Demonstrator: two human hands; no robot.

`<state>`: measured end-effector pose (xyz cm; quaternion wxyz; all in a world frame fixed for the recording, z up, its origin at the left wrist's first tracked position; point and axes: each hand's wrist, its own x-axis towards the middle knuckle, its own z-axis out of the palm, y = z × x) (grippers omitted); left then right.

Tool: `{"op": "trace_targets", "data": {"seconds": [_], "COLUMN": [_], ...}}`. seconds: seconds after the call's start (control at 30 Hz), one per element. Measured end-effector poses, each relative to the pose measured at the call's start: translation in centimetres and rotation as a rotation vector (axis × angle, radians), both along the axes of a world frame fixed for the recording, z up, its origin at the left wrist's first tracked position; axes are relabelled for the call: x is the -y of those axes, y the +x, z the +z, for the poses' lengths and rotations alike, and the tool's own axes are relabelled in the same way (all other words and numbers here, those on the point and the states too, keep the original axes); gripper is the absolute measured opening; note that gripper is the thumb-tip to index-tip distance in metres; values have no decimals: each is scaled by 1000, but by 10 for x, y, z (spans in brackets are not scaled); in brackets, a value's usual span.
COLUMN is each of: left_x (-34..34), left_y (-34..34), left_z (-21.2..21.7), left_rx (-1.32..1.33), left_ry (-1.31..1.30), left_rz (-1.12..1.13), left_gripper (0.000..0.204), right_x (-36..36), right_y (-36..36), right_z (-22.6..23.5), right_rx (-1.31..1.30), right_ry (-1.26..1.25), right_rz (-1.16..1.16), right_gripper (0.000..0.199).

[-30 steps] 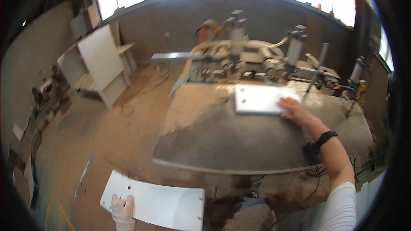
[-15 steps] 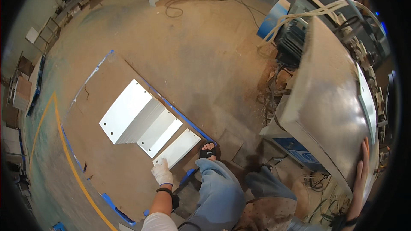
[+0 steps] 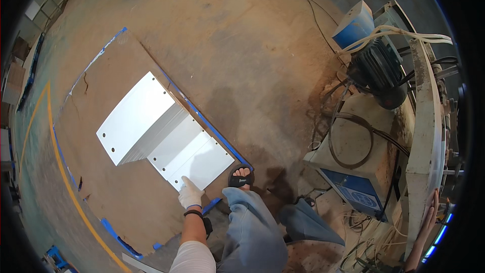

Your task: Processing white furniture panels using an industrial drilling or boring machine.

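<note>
My left hand (image 3: 191,194), in a white glove, rests on the near corner of a white metal plate (image 3: 204,167). Its index finger is stretched out on the surface. The plate lies flat against another white plate (image 3: 178,146) with small holes along its edges. Beyond them rises a neat stack of white plates (image 3: 135,114). My bare right hand (image 3: 430,215) lies with its fingers stretched along the edge of a metal machine table (image 3: 423,162) at the far right.
Under the plates lies a brown board (image 3: 134,202) edged with blue tape. My sandalled foot (image 3: 241,177) stands at its right corner. A dark motor (image 3: 379,71), cables and a pale cabinet (image 3: 361,146) stand at the right. A yellow line (image 3: 68,174) runs along the left floor.
The near white plate has moved up against its neighbour, closing the gap, with my left hand on it. The view has shifted, and the right hand stays at the machine's edge.
</note>
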<state>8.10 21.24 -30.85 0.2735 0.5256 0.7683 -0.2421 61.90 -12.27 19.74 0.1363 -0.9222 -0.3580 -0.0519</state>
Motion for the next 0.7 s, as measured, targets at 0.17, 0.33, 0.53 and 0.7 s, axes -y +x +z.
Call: {"op": "trace_targets", "data": {"seconds": [0.17,0.33,0.53,0.7], "left_x": [16,23,31,38], "left_y": [2,-9,-33,-72], "left_z": [-21,-25,2,90], "left_rx": [-53,15,2,88], "left_ry": [20,49,136,-33], "left_rz": [60,10,-127,-155], "left_gripper": [85,67,53,61], "right_x": [-14,2,-24,-18], "right_y": [-4,-21,-59,-52], "right_z": [-2,1,9,-2], "right_rx": [7,-15,58,6], "right_ry": [-53,-3,-142,21], "right_rz": [13,48,30,141], "right_gripper": [54,54,48,45]}}
